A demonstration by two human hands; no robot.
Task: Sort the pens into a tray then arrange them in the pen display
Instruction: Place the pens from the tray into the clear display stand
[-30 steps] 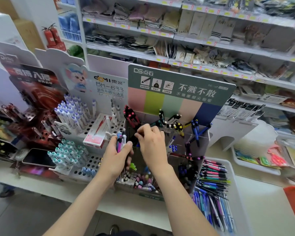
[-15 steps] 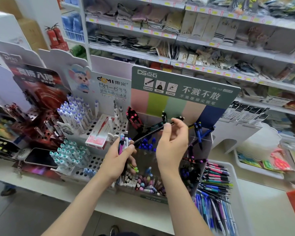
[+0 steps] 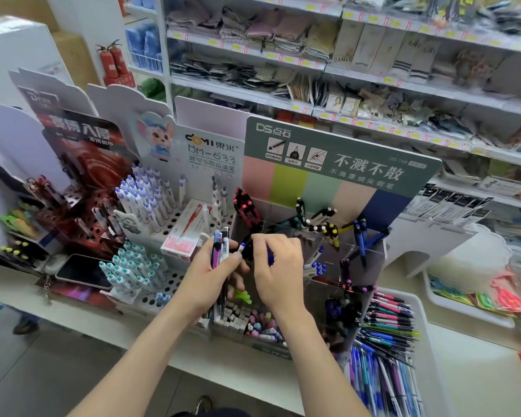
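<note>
Pens (image 3: 220,251) in left hand (image 3: 214,279); right hand (image 3: 278,272) seemingly pinches blue pen (image 3: 270,256).

Pens mid-sort at a shop counter: my left hand (image 3: 211,281) grips an upright bundle of pens (image 3: 220,251) with purple, white and black barrels, while my right hand (image 3: 278,272) pinches a single pen (image 3: 270,256), blue showing between the fingers, over the pen display (image 3: 343,158). Its clear compartments hold leaning pink-capped black pens (image 3: 245,209) at back left and blue pens (image 3: 360,236) at back right. Beside it on the right, the white tray (image 3: 429,350) holds pink, green and black pens (image 3: 388,320) lying crosswise above blue and white pens (image 3: 379,377).
</note>
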